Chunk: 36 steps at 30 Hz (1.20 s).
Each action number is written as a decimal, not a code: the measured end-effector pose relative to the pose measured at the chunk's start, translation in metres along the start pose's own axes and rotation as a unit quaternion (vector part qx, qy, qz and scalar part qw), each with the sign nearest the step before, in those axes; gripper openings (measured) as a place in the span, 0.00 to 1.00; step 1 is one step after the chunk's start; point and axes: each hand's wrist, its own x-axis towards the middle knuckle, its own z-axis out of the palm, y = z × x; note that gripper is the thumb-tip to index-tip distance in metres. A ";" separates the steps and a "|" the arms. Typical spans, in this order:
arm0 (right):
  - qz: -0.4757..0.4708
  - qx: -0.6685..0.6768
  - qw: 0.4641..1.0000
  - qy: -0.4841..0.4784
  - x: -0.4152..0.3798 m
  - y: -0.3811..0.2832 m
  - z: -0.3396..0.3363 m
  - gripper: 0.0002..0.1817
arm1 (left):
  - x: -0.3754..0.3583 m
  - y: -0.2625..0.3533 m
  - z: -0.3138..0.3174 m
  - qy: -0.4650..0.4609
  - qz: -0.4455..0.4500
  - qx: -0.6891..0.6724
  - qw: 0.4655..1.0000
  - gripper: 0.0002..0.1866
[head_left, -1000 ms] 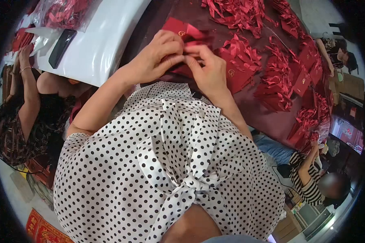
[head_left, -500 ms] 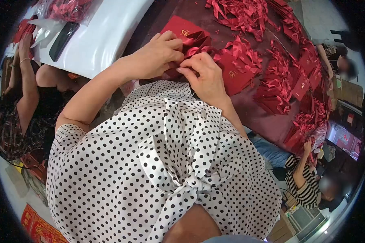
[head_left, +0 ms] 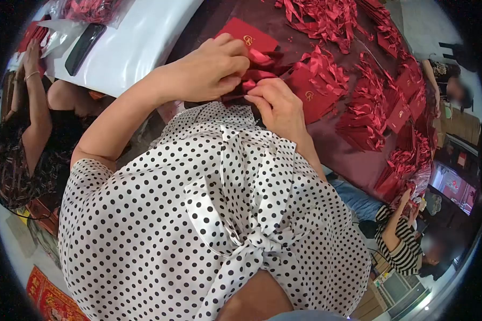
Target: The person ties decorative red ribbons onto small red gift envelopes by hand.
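Red satin ribbon (head_left: 263, 60) bunches between my two hands, over a red card-like piece with a gold emblem (head_left: 250, 38). My left hand (head_left: 219, 65) is closed, its fingers bent and pinching at the ribbon; the fingertips are partly hidden. Lower and to the right, my right hand (head_left: 280, 107) pinches the ribbon with thumb and index finger. Beside the right hand lies a stack of red cards (head_left: 311, 97) with the same gold emblem, ribbons spilling over its top.
More beribboned red stacks (head_left: 361, 117) cover the dark red cloth (head_left: 326, 147). A white surface (head_left: 136, 40) at left carries a black phone (head_left: 84, 49) and a plastic bag of red ribbons (head_left: 91, 9). Other people sit at left and right, one in a striped sleeve (head_left: 399, 246).
My hands have shifted slightly, the right one a little lower and to the right. The ribbon between them has changed shape. At far right, the striped-sleeved person's hands have moved.
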 end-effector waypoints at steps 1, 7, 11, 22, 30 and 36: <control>-0.004 0.002 1.000 0.005 0.000 0.000 0.000 0.04 | -0.001 0.000 0.002 0.014 -0.020 0.054 0.998 0.05; 0.005 0.000 1.000 0.031 -0.005 0.006 0.000 0.05 | -0.012 -0.004 0.003 -0.059 -0.108 -0.139 0.983 0.06; -0.002 0.010 1.000 0.028 -0.005 0.006 -0.002 0.05 | -0.013 -0.006 -0.004 0.053 -0.266 -0.327 0.905 0.05; -0.009 0.006 1.000 0.027 -0.006 0.010 0.003 0.05 | -0.026 -0.030 -0.009 0.024 -0.185 -0.319 0.929 0.07; -0.030 -0.028 0.999 0.011 -0.004 0.007 0.004 0.06 | 0.000 0.005 0.008 -0.002 -0.014 0.018 1.000 0.06; -0.031 0.006 0.999 -0.023 -0.012 0.006 0.007 0.06 | 0.003 0.002 0.019 -0.045 -0.016 0.154 0.987 0.11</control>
